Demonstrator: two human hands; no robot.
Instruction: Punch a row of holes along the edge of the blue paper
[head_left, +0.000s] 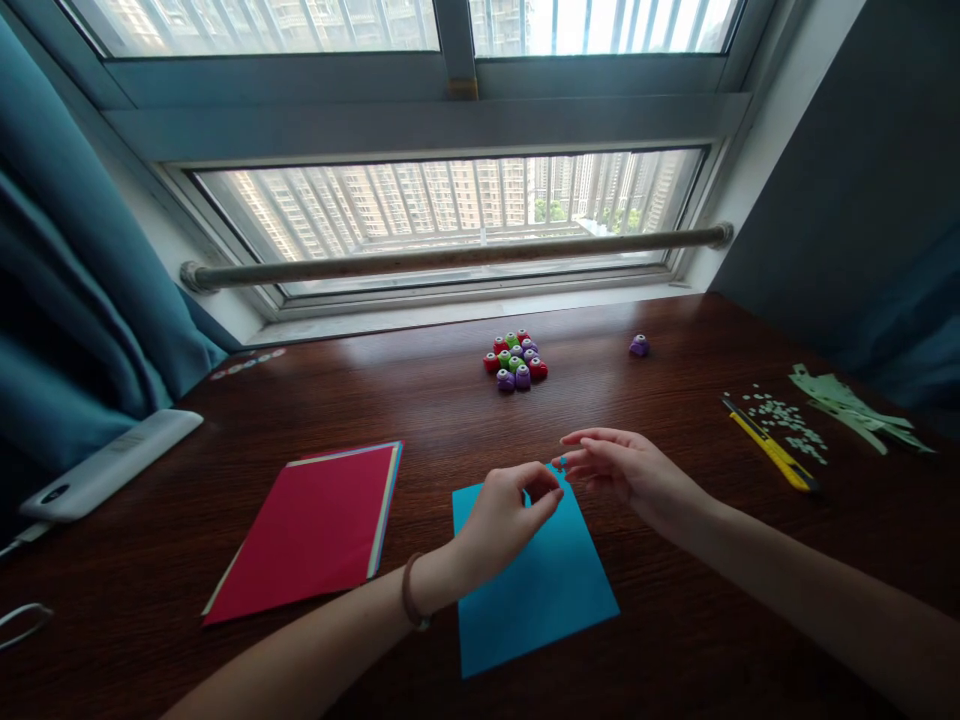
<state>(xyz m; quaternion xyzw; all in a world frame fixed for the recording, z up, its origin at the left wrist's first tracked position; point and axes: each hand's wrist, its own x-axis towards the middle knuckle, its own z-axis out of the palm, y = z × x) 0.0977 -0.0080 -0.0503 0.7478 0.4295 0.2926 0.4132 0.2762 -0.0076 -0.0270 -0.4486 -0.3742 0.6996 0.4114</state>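
A blue sheet of paper (536, 590) lies flat on the table, partly covered by my left hand (506, 520). The thumb and index finger of that hand are curled together in a pinch over the sheet's upper part; what they hold, if anything, is too small to make out. My right hand (619, 465) hovers at the sheet's far right corner, its fingers stretched out and slightly apart. Tiny blue bits (562, 463) show beside its fingertips; whether they are loose or part of the sheet I cannot tell.
To the left lies a stack of coloured paper (315, 530), red on top. Small red, green and purple figures (515, 362) cluster beyond, with one purple figure (639, 346) apart. At right are a yellow utility knife (776, 450), pale green paper bits (791, 422) and strips (859, 405).
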